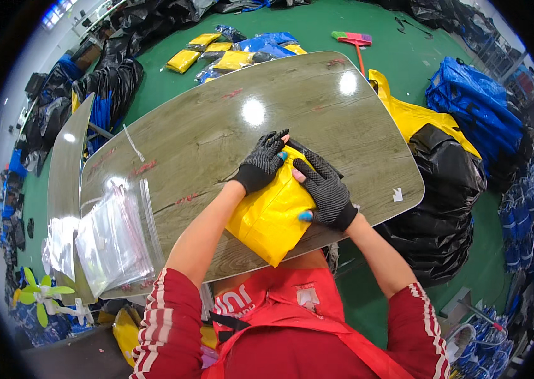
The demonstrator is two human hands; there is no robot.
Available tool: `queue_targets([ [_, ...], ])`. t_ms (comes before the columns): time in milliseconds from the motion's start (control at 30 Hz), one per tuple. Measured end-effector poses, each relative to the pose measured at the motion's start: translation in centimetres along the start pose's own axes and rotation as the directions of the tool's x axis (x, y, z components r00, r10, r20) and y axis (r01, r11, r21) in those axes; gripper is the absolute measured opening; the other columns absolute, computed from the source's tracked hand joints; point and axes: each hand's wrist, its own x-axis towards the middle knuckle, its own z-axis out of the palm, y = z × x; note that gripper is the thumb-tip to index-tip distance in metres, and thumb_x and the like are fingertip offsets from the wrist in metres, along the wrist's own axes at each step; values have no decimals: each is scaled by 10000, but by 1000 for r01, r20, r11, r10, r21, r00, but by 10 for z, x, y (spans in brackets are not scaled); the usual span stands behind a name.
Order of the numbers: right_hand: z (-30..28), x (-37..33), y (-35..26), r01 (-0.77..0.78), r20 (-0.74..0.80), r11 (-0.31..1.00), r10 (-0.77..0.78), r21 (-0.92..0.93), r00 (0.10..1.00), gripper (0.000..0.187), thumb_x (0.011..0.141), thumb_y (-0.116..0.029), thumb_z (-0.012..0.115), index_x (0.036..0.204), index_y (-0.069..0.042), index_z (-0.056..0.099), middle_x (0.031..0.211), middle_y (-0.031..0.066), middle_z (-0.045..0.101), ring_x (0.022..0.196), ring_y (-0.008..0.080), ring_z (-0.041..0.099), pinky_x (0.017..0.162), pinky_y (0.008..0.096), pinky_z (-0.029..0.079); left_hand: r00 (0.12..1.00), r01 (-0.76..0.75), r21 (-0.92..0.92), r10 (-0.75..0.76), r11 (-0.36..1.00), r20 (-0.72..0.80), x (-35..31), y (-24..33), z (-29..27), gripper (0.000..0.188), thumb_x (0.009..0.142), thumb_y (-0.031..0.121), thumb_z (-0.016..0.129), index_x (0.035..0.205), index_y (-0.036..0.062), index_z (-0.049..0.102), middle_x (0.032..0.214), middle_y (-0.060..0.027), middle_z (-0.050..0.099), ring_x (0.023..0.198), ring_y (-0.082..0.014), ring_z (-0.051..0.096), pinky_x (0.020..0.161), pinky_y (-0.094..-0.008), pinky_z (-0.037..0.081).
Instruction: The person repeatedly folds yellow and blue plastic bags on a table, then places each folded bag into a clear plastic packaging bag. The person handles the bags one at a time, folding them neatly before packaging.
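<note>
A broad table point(317, 91) with a brown wood-grain top, pale edging and rounded corners, seen from above; two round glares and several red scribbles mark its surface. At its near edge, close to the wearer, lies a folded yellow bag point(270, 218), its lower corner reaching over the rim. The left hand point(264, 163), in a dark dotted glove, has its fingers clamped on the bag's upper edge; the right hand point(327, 194), gloved alike, lies along the right side, thumb spread from the other fingers on the yellow face, and whether these grip cannot be told. Clear plastic sleeves point(115, 237) are stacked at the table's left end; a white scrap point(397, 194) lies near the right. On the green floor point(330, 16) beyond are yellow and blue packets point(235, 60) and a broom point(355, 39). To the right stand a bulky black sack point(437, 215) and heaped blue sheeting point(475, 107); a green-bladed fan point(43, 294) occupies the lower left.
</note>
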Motion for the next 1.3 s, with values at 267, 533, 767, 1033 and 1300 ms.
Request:
queue_targets([
  [267, -37, -46, -52, 207, 73, 978, -209, 28, 975, 389, 833, -226, 669, 1207, -187, 569, 1143, 139, 627, 1137, 386, 564, 1056, 604, 311, 981, 189, -723, -88, 664, 175, -124, -9, 23, 542, 998, 384, 446, 1444, 79, 395, 1486, -100, 397, 1366, -245, 362, 1138, -364, 249],
  [533, 27, -23, -46, -560, 325, 232, 616, 795, 717, 535, 879, -185, 686, 1338, -3, 479, 1247, 96, 594, 1114, 200, 573, 932, 351, 466, 709, 185, -656, -562, 732, -427, -182, 69, 25, 779, 845, 512, 658, 1392, 26, 392, 1383, -183, 474, 1249, -308, 495, 1022, -385, 397],
  [767, 23, -10, -32, -706, 656, -129, 513, 696, 554, 643, 841, -146, 680, 1405, -2, 406, 1337, 135, 549, 1189, 277, 561, 1002, 382, 459, 591, 664, 398, -119, 632, -798, -308, -69, -144, 172, 794, 230, 673, 861, 78, 629, 943, -142, 655, 949, -334, 605, 864, -439, 466],
  [1033, 18, -10, -28, -727, 686, -85, 422, 681, 593, 712, 808, -192, 702, 1418, 2, 390, 1351, 128, 538, 1197, 271, 555, 1016, 391, 442, 569, 610, 166, -283, 775, -772, -329, -88, -126, 194, 771, 109, 629, 952, 55, 674, 1111, -140, 654, 1108, -327, 568, 1033, -424, 388],
  [1300, -11, 3, -47, -764, 694, -53, 462, 643, 552, 675, 773, -135, 720, 1370, 27, 451, 1272, 120, 593, 1120, 228, 597, 963, 347, 472, 818, 324, 202, -166, 924, -550, -289, -12, -42, 200, 696, 118, 745, 787, 76, 572, 1198, -145, 606, 1259, -348, 471, 1136, -538, 241],
])
